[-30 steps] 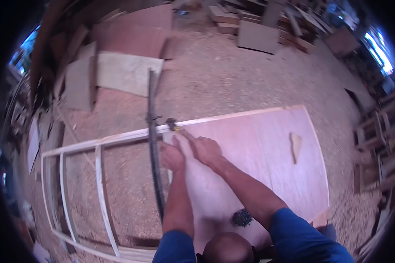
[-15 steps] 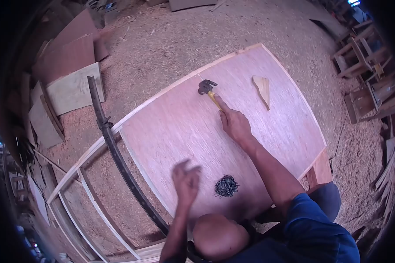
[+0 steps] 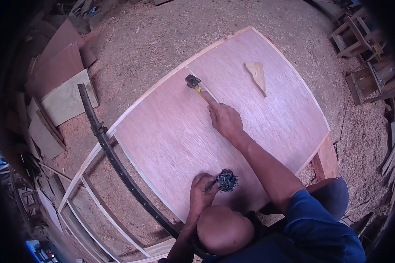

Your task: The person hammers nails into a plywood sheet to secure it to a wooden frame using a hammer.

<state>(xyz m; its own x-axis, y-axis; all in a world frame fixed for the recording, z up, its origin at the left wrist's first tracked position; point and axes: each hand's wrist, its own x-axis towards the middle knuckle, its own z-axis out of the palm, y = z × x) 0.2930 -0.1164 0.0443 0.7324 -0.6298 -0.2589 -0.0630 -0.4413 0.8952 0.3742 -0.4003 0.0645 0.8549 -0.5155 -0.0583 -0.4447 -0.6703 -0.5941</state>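
My right hand (image 3: 227,121) grips the yellow handle of a claw hammer (image 3: 192,81), its dark head lying over the far part of a pale plywood panel (image 3: 162,127). Close to my body, a heap of dark nails (image 3: 227,180) rests on the same panel. The bent fingers of my left hand (image 3: 202,192) are pinched at the left side of this heap; how many nails are between the fingertips cannot be made out.
An offcut of wood (image 3: 256,76) lies on the panel, right of the hammer. A long dark metal clamp bar (image 3: 114,160) crosses the open wooden frame (image 3: 90,190) on the left. Plywood sheets (image 3: 68,94) lean at far left. Wooden stools (image 3: 353,39) stand at right on shavings.
My left hand has come down and right from above the panel to the nail heap, its fingers closing there. The hammer has turned in my right hand. The view has shifted slightly.
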